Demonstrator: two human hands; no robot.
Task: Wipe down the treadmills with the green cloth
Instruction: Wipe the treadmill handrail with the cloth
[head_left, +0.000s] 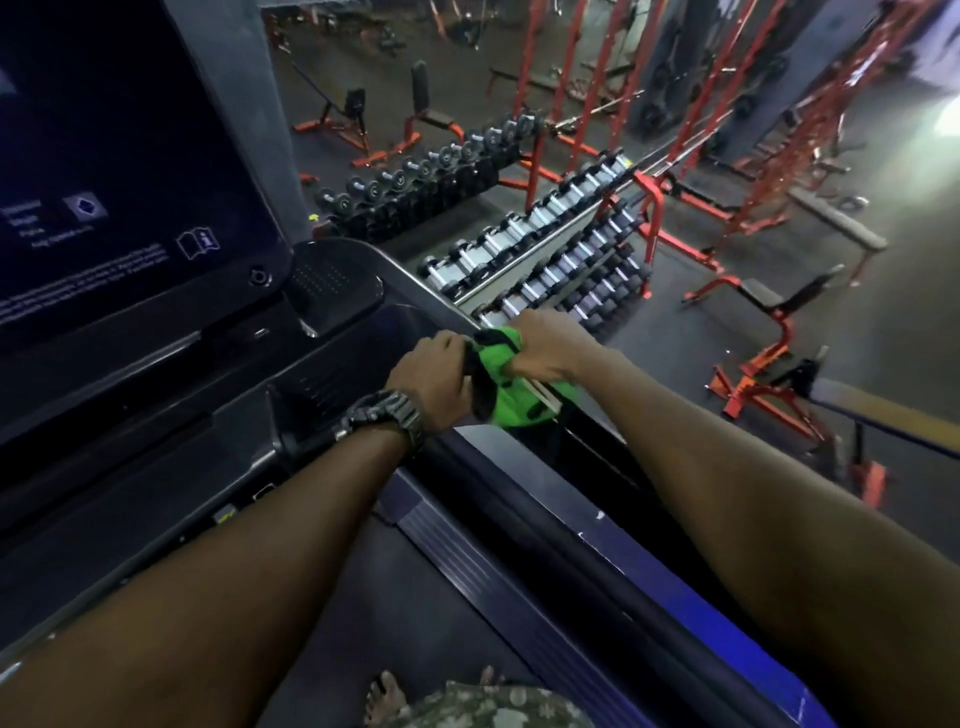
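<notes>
I stand on a treadmill (156, 441) whose dark console screen (119, 171) fills the upper left. A bright green cloth (511, 397) is bunched over the treadmill's right handrail (415, 283). My right hand (550, 348) is closed on the cloth's upper right part. My left hand (431, 387), with a wristwatch on the wrist, grips the cloth's left edge beside a dark handle. Both hands touch the cloth at the rail. Part of the cloth hangs down past the rail.
The treadmill belt (405, 597) and blue side rail (675, 582) run toward my bare feet (387, 696). Beyond the handrail stand dumbbell racks (545, 249), red benches (753, 322) and red power racks (623, 78) on a dark gym floor.
</notes>
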